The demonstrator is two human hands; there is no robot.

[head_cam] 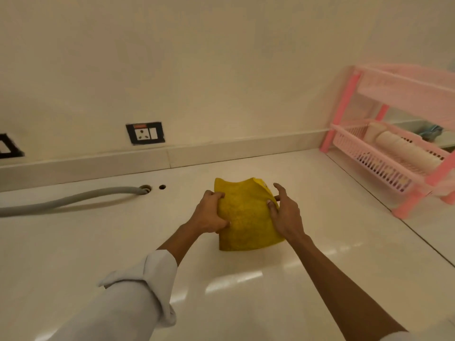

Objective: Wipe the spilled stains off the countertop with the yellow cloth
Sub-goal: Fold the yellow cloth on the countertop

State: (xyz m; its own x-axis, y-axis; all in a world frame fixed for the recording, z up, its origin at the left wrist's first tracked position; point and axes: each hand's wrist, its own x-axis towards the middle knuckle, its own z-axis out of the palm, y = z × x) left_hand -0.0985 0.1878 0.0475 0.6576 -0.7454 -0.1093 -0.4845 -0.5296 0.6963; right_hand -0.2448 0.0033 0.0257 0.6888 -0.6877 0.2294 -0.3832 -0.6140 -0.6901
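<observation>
The yellow cloth (243,217) is held up between both hands over the middle of the cream countertop (246,286), its lower edge near the surface. My left hand (209,212) grips its left edge with curled fingers. My right hand (285,212) pinches its right edge between thumb and fingers, with a folded corner showing above. I cannot make out any stains on the glossy surface.
A grey corrugated hose (69,199) runs from the left into a hole in the countertop, with a smaller hole (162,187) beside it. A pink plastic rack (394,148) holding rolled items stands at the right. Wall sockets (145,133) sit above the backsplash.
</observation>
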